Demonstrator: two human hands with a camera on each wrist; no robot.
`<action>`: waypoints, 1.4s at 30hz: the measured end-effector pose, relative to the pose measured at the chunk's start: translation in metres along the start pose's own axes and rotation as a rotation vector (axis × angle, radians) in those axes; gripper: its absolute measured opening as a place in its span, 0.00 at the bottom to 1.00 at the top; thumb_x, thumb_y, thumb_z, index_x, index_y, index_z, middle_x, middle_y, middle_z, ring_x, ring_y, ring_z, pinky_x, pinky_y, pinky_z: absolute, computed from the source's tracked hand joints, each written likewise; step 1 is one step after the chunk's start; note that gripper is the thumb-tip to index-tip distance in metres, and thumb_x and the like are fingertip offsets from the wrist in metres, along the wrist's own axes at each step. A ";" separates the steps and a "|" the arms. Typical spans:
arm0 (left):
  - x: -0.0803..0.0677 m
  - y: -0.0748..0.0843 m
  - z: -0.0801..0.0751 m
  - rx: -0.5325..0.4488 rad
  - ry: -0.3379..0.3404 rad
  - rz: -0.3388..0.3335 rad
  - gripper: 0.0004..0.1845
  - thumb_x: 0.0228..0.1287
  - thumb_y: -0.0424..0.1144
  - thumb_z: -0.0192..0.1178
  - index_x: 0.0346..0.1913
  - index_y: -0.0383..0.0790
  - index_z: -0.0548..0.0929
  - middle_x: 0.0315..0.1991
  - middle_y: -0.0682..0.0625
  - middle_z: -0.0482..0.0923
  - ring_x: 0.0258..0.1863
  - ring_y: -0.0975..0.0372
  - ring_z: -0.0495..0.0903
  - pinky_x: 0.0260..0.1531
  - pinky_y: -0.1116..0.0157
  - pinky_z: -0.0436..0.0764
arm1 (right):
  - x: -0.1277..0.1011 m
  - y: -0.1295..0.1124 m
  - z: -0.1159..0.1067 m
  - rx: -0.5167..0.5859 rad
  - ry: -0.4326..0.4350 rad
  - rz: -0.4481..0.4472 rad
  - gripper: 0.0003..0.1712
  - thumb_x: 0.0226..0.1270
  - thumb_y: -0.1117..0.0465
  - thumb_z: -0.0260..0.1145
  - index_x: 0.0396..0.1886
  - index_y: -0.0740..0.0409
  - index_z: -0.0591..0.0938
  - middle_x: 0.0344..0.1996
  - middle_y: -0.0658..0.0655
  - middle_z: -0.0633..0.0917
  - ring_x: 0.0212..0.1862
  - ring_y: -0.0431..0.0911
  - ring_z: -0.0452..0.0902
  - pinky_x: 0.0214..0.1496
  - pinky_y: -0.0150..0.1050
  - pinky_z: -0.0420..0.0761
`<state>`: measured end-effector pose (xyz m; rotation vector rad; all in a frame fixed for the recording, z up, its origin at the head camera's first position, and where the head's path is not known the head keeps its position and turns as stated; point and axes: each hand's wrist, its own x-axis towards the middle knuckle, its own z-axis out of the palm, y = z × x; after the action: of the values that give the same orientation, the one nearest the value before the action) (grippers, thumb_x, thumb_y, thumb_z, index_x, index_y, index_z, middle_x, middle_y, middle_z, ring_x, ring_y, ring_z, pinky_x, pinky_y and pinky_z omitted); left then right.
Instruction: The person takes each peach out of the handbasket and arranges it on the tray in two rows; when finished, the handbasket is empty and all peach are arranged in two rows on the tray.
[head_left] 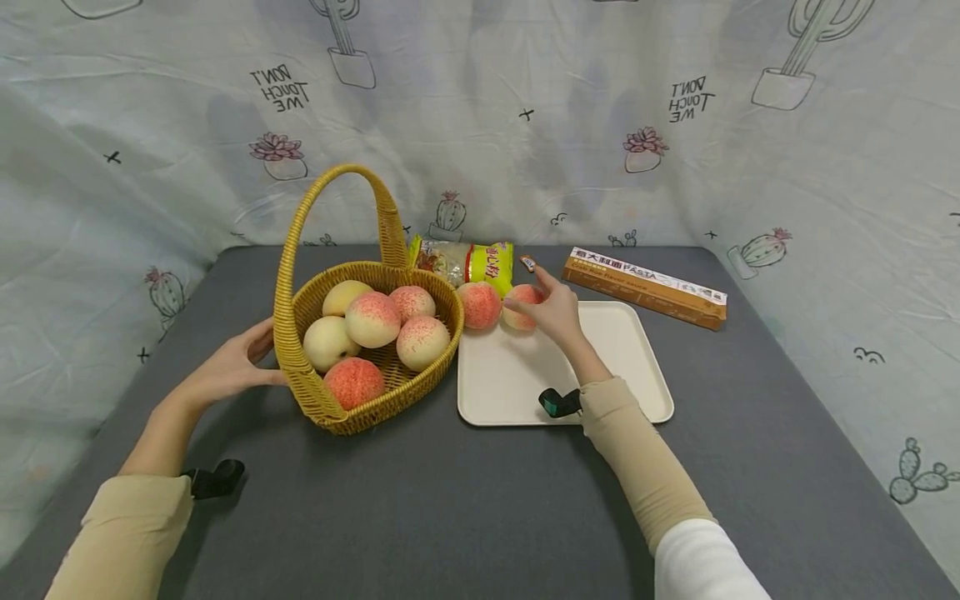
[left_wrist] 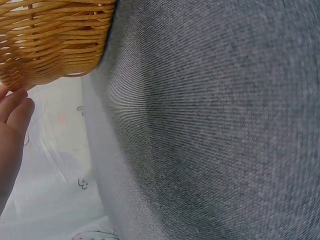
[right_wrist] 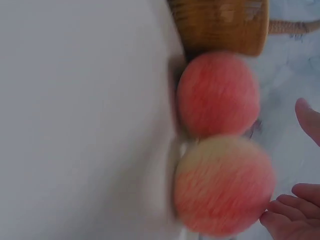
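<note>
A yellow wicker basket (head_left: 408,394) with a tall handle holds several peaches (head_left: 372,319). My left hand (head_left: 234,367) rests against the basket's left end, its fingers touching the weave in the left wrist view. Two more peaches lie side by side at the back left of a cream tray (head_left: 506,387): a redder peach (head_left: 480,305) next to the basket and a paler peach (head_left: 517,317) to its right. Over that paler one reaches my right hand (head_left: 558,315), thumb and fingers spread apart. In the right wrist view its fingertips are at the paler peach's (right_wrist: 225,185) edge.
Behind the two peaches lies a yellow-green food packet (head_left: 487,262) with a clear window. A small wrapped candy (head_left: 528,263) is to its right. An orange-brown pasta box (head_left: 645,287) lies behind the tray. A printed curtain (head_left: 480,125) hangs along the table's back edge.
</note>
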<state>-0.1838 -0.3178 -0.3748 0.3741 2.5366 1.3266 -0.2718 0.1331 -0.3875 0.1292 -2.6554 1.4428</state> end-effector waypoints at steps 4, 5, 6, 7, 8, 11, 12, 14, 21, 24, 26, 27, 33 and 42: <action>0.000 0.000 0.000 0.005 0.004 -0.005 0.56 0.57 0.32 0.69 0.77 0.35 0.38 0.75 0.30 0.40 0.71 0.34 0.43 0.66 0.33 0.51 | -0.004 -0.026 0.012 0.032 -0.004 -0.060 0.47 0.53 0.52 0.77 0.72 0.57 0.69 0.49 0.67 0.83 0.51 0.57 0.79 0.47 0.44 0.81; 0.000 0.000 0.000 0.007 0.004 -0.007 0.56 0.57 0.32 0.69 0.78 0.35 0.38 0.75 0.30 0.40 0.71 0.34 0.43 0.66 0.33 0.51 | -0.005 -0.032 0.016 0.053 -0.026 -0.073 0.47 0.54 0.53 0.77 0.72 0.58 0.68 0.50 0.67 0.83 0.52 0.56 0.78 0.49 0.44 0.80; 0.000 0.000 0.000 0.009 0.005 -0.008 0.57 0.57 0.32 0.70 0.78 0.35 0.38 0.75 0.30 0.40 0.71 0.34 0.43 0.66 0.33 0.51 | -0.005 -0.038 0.020 0.073 -0.054 -0.088 0.47 0.55 0.53 0.76 0.72 0.59 0.67 0.53 0.67 0.81 0.55 0.56 0.77 0.51 0.44 0.80; 0.001 0.000 0.000 0.009 0.004 -0.009 0.57 0.57 0.32 0.70 0.78 0.35 0.38 0.75 0.30 0.40 0.71 0.34 0.43 0.66 0.33 0.51 | -0.006 -0.043 0.025 0.082 -0.081 -0.100 0.47 0.55 0.53 0.76 0.73 0.59 0.66 0.58 0.66 0.79 0.60 0.55 0.74 0.57 0.44 0.79; 0.001 0.000 0.000 0.009 0.003 -0.009 0.57 0.57 0.32 0.70 0.78 0.35 0.38 0.75 0.30 0.40 0.72 0.34 0.44 0.66 0.33 0.51 | -0.007 -0.049 0.030 0.085 -0.115 -0.110 0.47 0.56 0.53 0.76 0.73 0.58 0.65 0.63 0.65 0.75 0.63 0.55 0.72 0.58 0.45 0.78; 0.000 0.001 0.000 0.008 0.003 -0.009 0.57 0.57 0.32 0.70 0.78 0.35 0.38 0.75 0.30 0.40 0.72 0.34 0.44 0.67 0.34 0.51 | -0.008 -0.064 0.047 0.072 -0.241 -0.140 0.48 0.58 0.51 0.75 0.74 0.58 0.63 0.71 0.60 0.66 0.69 0.55 0.64 0.66 0.48 0.73; 0.000 0.001 0.000 0.005 0.003 -0.008 0.57 0.57 0.32 0.70 0.78 0.35 0.38 0.75 0.30 0.40 0.72 0.34 0.44 0.67 0.34 0.51 | -0.008 -0.069 0.052 0.062 -0.279 -0.154 0.48 0.58 0.50 0.74 0.75 0.57 0.62 0.71 0.59 0.66 0.70 0.54 0.64 0.65 0.49 0.73; 0.000 0.002 0.000 0.002 0.003 -0.006 0.57 0.57 0.32 0.70 0.78 0.35 0.37 0.75 0.31 0.39 0.72 0.34 0.43 0.67 0.34 0.51 | -0.008 -0.079 0.064 0.051 -0.347 -0.182 0.48 0.59 0.50 0.74 0.75 0.56 0.63 0.71 0.57 0.66 0.69 0.53 0.64 0.65 0.48 0.74; 0.000 0.002 0.000 -0.013 -0.003 0.021 0.57 0.57 0.31 0.70 0.77 0.34 0.38 0.75 0.31 0.39 0.72 0.34 0.43 0.67 0.34 0.51 | -0.008 -0.100 0.091 0.156 -0.482 -0.207 0.45 0.60 0.54 0.73 0.74 0.58 0.64 0.71 0.57 0.67 0.69 0.53 0.65 0.67 0.42 0.73; 0.000 0.002 0.000 -0.013 -0.002 0.025 0.57 0.56 0.31 0.70 0.77 0.33 0.38 0.75 0.30 0.39 0.71 0.34 0.43 0.66 0.34 0.51 | -0.006 -0.104 0.101 0.142 -0.506 -0.185 0.45 0.61 0.53 0.73 0.74 0.59 0.63 0.68 0.58 0.71 0.68 0.51 0.67 0.65 0.40 0.75; -0.001 0.002 0.001 -0.016 -0.001 0.025 0.57 0.56 0.31 0.70 0.77 0.32 0.38 0.75 0.30 0.39 0.71 0.34 0.43 0.66 0.34 0.51 | -0.006 -0.106 0.106 0.126 -0.517 -0.167 0.46 0.61 0.52 0.73 0.74 0.58 0.63 0.64 0.58 0.74 0.65 0.49 0.70 0.61 0.38 0.77; -0.001 0.002 0.001 -0.017 0.000 0.025 0.57 0.56 0.31 0.70 0.77 0.32 0.38 0.75 0.30 0.39 0.71 0.34 0.43 0.66 0.34 0.51 | -0.005 -0.108 0.108 0.120 -0.519 -0.160 0.46 0.60 0.51 0.73 0.74 0.58 0.63 0.63 0.58 0.76 0.63 0.48 0.71 0.59 0.37 0.78; -0.002 0.000 0.002 -0.027 0.007 0.030 0.57 0.56 0.30 0.70 0.77 0.33 0.38 0.75 0.30 0.39 0.71 0.34 0.43 0.66 0.34 0.51 | -0.006 -0.114 0.118 0.052 -0.502 -0.165 0.49 0.56 0.49 0.76 0.74 0.57 0.65 0.57 0.58 0.80 0.56 0.47 0.76 0.52 0.36 0.80; -0.002 0.000 0.002 -0.022 0.014 0.017 0.57 0.57 0.31 0.70 0.77 0.34 0.38 0.76 0.32 0.38 0.72 0.35 0.42 0.67 0.36 0.51 | -0.009 -0.120 0.126 -0.138 -0.496 -0.237 0.50 0.52 0.46 0.77 0.72 0.59 0.67 0.58 0.56 0.80 0.57 0.48 0.76 0.57 0.36 0.78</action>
<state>-0.1815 -0.3166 -0.3760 0.3841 2.5338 1.3669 -0.2554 -0.0375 -0.3569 0.8592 -2.9666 1.2767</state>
